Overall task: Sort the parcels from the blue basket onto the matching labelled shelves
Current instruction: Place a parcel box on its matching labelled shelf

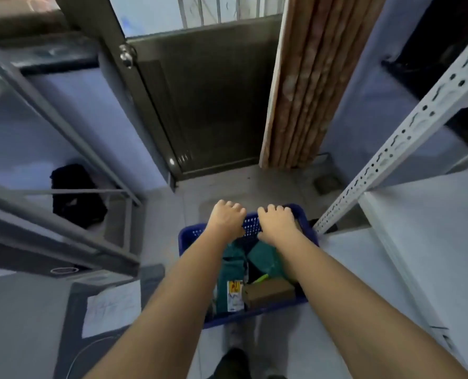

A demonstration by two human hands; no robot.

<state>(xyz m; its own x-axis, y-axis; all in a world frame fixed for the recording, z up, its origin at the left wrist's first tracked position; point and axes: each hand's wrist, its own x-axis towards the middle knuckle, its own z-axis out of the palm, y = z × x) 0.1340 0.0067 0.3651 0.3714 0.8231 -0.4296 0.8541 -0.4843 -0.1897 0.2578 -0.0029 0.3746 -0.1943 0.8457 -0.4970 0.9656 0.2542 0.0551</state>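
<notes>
- Resting low between both forearms, the blue basket (189,236) sits on the floor, green parcels (231,269) and a brown box (268,292) inside.
- Left hand (226,218) and right hand (278,222) — each grip curled over its far rim, likely to lift or drag it.
- Beside it stands the white shelf (418,214) — still bare.

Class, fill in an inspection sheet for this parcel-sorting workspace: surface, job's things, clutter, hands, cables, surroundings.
Surface: grey tiled floor, blue basket on or just above it.
Job's things: green parcels and a brown cardboard box in the basket; white shelf at right.
Clutter: black bag at left; paper sheet near left.
Hands: left hand and right hand both curled over the basket's far rim.
Cables: nothing seen.
Surroundings: dark metal door, wooden boards leaning beside it.
</notes>
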